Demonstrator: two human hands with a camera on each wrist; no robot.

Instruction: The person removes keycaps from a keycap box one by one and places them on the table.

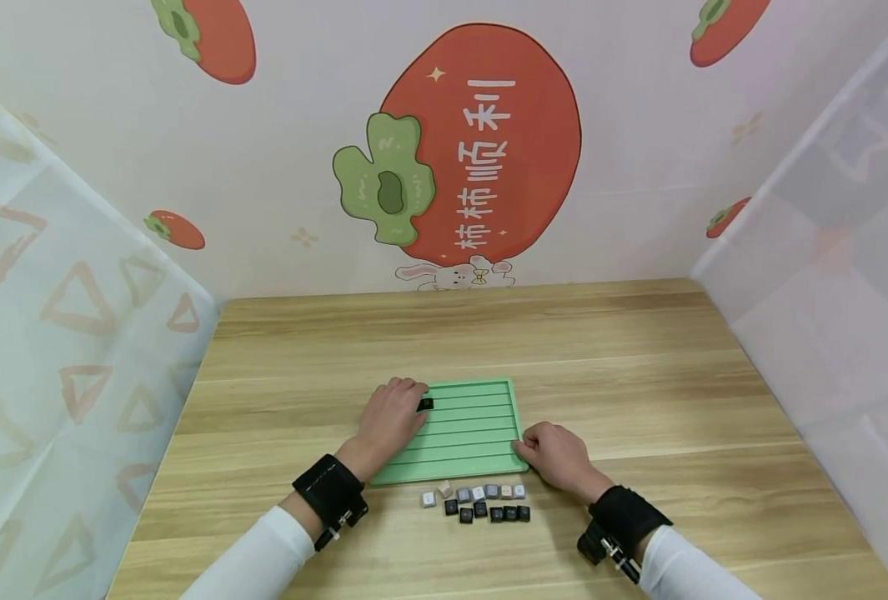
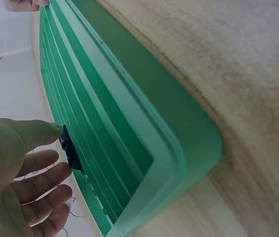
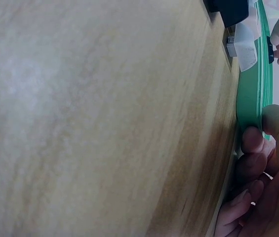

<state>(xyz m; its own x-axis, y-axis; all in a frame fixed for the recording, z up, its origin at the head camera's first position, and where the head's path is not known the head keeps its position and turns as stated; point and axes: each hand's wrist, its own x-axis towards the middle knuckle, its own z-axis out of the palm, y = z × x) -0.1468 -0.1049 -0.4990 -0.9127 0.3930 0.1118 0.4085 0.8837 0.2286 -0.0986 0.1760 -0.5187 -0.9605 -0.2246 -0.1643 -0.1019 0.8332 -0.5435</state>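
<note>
A green tray [image 1: 472, 433] with several parallel ridges lies on the table. Over its left side, my left hand [image 1: 393, 417] pinches a black keycap [image 1: 425, 404] between thumb and fingers. In the left wrist view the dark piece [image 2: 70, 148] sits against the tray's slots; whether it is one keycap or more I cannot tell. At the tray's near right corner, my right hand [image 1: 558, 456] grips the rim, thumb on top and curled fingers at the side wall [image 3: 249, 98].
Black keycaps [image 1: 510, 513] and white and grey keycaps [image 1: 478, 493] lie loosely in rows in front of the tray. The wooden table [image 1: 639, 375] meets a printed backdrop [image 1: 278, 167] behind and hanging cloth [image 1: 76, 333] at both sides.
</note>
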